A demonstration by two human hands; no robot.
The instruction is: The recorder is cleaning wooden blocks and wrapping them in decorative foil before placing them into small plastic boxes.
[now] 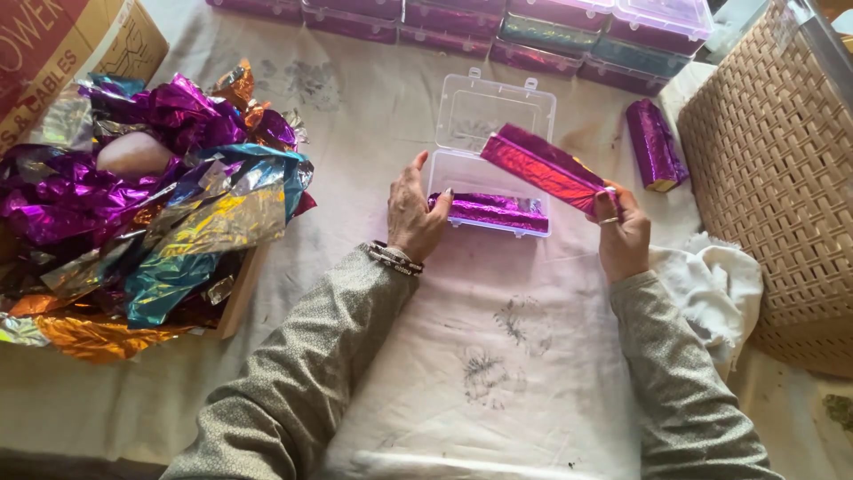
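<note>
A clear plastic box lies open on the cloth, its lid tipped back. Inside it, along the near wall, lies a purple foil-wrapped bar. My left hand rests against the box's left end, fingertips touching that bar. My right hand holds a second purple foil bar by its right end, tilted over the box. A third purple foil bar lies on the cloth to the right.
A heap of crumpled coloured foil sheets fills a cardboard tray at the left. Closed boxes with foil bars line the far edge. A woven basket stands at the right, a white cloth beside it.
</note>
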